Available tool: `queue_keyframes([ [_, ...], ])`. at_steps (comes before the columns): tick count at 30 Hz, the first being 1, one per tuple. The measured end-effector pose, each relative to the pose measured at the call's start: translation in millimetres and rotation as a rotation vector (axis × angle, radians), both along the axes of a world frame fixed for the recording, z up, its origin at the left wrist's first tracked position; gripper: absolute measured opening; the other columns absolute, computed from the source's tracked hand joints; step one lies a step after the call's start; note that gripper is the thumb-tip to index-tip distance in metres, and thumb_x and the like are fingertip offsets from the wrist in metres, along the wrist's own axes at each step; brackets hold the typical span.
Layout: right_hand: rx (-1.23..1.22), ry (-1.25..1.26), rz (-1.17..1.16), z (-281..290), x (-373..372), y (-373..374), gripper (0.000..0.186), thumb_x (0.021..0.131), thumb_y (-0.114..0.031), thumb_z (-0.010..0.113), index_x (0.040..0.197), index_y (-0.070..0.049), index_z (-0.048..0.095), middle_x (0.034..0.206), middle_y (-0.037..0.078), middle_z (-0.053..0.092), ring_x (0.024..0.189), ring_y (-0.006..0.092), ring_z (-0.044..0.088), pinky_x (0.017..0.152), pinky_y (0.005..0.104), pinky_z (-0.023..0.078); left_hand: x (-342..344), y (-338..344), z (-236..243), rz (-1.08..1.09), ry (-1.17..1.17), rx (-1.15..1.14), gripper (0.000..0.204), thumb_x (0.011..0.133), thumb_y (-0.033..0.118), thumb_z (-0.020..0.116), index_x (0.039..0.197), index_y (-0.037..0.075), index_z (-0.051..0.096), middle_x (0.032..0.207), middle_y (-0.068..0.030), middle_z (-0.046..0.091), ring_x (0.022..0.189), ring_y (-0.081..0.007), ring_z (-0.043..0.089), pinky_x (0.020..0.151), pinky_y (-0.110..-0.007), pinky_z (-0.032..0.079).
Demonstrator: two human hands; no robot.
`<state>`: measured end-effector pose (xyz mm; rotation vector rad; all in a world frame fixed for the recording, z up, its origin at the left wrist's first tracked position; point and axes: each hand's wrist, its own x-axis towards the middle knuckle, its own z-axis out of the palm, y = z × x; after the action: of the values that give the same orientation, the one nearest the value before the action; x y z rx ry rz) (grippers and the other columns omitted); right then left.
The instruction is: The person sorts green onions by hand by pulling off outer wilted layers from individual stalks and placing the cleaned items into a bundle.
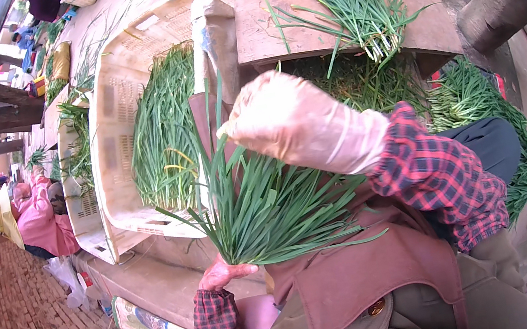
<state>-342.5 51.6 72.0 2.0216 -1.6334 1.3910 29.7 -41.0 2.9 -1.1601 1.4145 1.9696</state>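
Well, the leafy bunch (pixel 271 211) fans upward from the clasping left hand (pixel 224 273), below the right hand (pixel 273 118), whose grip is unclear.

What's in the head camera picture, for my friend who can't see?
A person's left hand holds a fanned bunch of long green leaves, the right hand near it. Beyond, a white crate and a brown board hold more.

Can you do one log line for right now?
left hand: holding green bunch | right hand: near the bunch, grip unclear | white crate: long green leaves inside
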Motion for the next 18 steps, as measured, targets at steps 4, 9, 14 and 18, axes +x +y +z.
queue_keyframes([
  [4, 0.324, -0.249, -0.039, -33, 11, 5, 0.008, 0.082, -0.017, 0.065, 0.081, -0.009, 0.065, 0.075, 0.013, 0.065, 0.073, 0.0344, 0.066, 0.065, 0.0443, 0.052, -10, 2, 7, -0.013, -0.017, -0.014, 0.056, 0.076, 0.005, 0.083, 0.127, 0.007, 0.059, 0.109, 0.0026, 0.063, 0.096, -0.0092, 0.057, 0.08, -0.027, 0.048],
  [9, 0.563, -0.498, -0.01, -35, 15, 8, 0.018, 0.084, -0.025, 0.07, 0.087, -0.007, 0.068, 0.082, 0.015, 0.069, 0.079, 0.0357, 0.067, 0.068, 0.0453, 0.052, -8, 2, 5, -0.025, -0.064, -0.03, 0.054, 0.075, 0.006, 0.084, 0.124, 0.008, 0.061, 0.103, 0.0035, 0.062, 0.088, -0.0078, 0.055, 0.074, -0.025, 0.047],
  [14, 0.605, -0.296, -0.027, -37, 24, 10, 0.023, 0.082, -0.023, 0.073, 0.097, -0.006, 0.066, 0.083, 0.014, 0.068, 0.08, 0.0354, 0.067, 0.072, 0.0443, 0.053, -3, 5, 5, -0.017, -0.042, -0.056, 0.053, 0.075, 0.006, 0.084, 0.123, 0.009, 0.061, 0.099, 0.0041, 0.062, 0.084, -0.0076, 0.054, 0.071, -0.026, 0.047],
  [18, 0.505, -0.105, -0.149, -49, 37, 13, 0.037, 0.078, -0.019, 0.075, 0.109, -0.003, 0.061, 0.081, 0.012, 0.066, 0.081, 0.0331, 0.066, 0.075, 0.0423, 0.051, 0, 7, 1, 0.005, -0.096, -0.053, 0.054, 0.075, 0.007, 0.084, 0.123, 0.009, 0.061, 0.099, 0.0036, 0.062, 0.084, -0.0077, 0.055, 0.07, -0.026, 0.048],
])
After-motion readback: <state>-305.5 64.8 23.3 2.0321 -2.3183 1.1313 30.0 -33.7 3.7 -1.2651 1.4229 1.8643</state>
